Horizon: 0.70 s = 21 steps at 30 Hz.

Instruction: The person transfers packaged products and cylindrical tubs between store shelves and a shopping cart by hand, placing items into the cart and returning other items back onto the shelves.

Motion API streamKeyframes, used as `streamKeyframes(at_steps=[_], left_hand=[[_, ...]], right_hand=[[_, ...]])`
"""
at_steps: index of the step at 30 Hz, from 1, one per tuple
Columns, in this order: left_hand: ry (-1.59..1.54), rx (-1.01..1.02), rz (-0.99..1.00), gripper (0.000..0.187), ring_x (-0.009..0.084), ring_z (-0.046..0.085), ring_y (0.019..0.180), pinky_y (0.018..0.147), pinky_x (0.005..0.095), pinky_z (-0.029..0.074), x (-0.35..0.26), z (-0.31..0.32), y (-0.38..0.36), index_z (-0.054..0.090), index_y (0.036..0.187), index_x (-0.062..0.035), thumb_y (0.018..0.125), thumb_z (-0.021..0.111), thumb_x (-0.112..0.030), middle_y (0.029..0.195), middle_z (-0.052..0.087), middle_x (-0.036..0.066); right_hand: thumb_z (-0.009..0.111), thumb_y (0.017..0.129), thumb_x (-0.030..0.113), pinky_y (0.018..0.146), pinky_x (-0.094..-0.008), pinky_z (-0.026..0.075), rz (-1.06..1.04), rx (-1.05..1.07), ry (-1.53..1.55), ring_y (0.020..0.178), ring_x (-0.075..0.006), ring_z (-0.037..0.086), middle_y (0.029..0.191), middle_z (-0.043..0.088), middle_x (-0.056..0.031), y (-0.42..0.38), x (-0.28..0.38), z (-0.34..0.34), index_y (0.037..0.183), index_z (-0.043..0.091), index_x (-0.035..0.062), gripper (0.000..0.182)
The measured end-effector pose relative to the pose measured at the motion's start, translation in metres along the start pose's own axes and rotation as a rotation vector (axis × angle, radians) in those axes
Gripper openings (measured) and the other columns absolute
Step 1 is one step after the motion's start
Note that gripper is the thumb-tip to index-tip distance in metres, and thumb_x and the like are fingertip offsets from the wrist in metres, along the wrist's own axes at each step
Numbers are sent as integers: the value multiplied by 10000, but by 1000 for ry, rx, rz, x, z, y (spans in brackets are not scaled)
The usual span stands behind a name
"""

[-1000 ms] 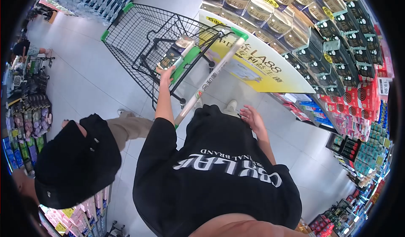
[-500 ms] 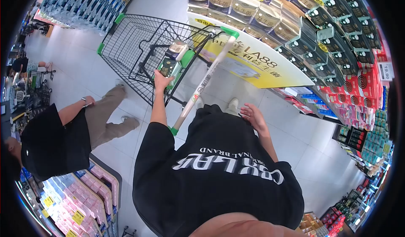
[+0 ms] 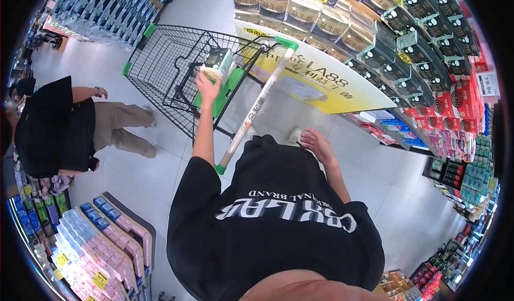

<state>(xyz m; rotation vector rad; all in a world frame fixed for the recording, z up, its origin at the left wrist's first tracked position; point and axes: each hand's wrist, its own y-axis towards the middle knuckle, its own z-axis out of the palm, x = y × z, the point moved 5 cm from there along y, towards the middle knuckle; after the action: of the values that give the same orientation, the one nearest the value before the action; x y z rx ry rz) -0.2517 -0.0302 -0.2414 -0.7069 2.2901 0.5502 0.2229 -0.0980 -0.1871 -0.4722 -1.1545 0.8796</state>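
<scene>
Left of centre in the upper frame, we see the left hand (image 3: 209, 91) reaching into a black wire shopping cart (image 3: 160, 54), its fingers bent against a pale item (image 3: 212, 74); we cannot tell whether they grip it firmly. Just above that item, and touching it as we see it, is a dark green pack (image 3: 218, 58), over the cart's green seat panel (image 3: 227, 91). The cart's pale handle (image 3: 258, 108) slants down towards the frame's centre. Right of centre, we see the right hand (image 3: 317, 144) loosely open, fingers slightly bent, near the hem of the black shirt (image 3: 284, 188). Gold and dark packs (image 3: 332, 22) fill the upper right above a yellow-and-white sign (image 3: 321, 81). At the left, we see another person (image 3: 56, 124) in a black top and tan trousers, above pink and blue packs (image 3: 96, 247) at the lower left.
</scene>
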Motion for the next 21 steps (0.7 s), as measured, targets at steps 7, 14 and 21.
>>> streamKeyframes(at_steps=[7, 14, 21], left_hand=[[-577, 780, -887, 638, 246, 635, 921, 788, 311, 491, 15, -6, -110, 406, 1294, 53, 950, 463, -481, 1088, 606, 203], [-444, 641, -491, 622, 148, 634, 695, 573, 269, 485, 24, 1, -107, 635, 1082, 32, 976, 346, -508, 907, 662, 123], [-210, 684, -491, 683, 125, 574, 585, 520, 257, 452, -21, -23, -129, 602, 1080, 52, 914, 440, -591, 737, 620, 79]], right_hand=[[548, 899, 378, 689, -329, 505, -39, -379, -370, 824, -196, 632, 922, 642, -104, 13, -87, -104, 1107, 571, 44, 395], [554, 824, 339, 621, -398, 487, -8, -298, -1012, 728, -285, 647, 707, 636, -204, -15, -293, -250, 808, 658, -15, 369], [595, 849, 246, 770, -383, 487, -48, -173, -1055, 881, -256, 653, 929, 681, -210, 17, -306, -239, 951, 677, -39, 314]])
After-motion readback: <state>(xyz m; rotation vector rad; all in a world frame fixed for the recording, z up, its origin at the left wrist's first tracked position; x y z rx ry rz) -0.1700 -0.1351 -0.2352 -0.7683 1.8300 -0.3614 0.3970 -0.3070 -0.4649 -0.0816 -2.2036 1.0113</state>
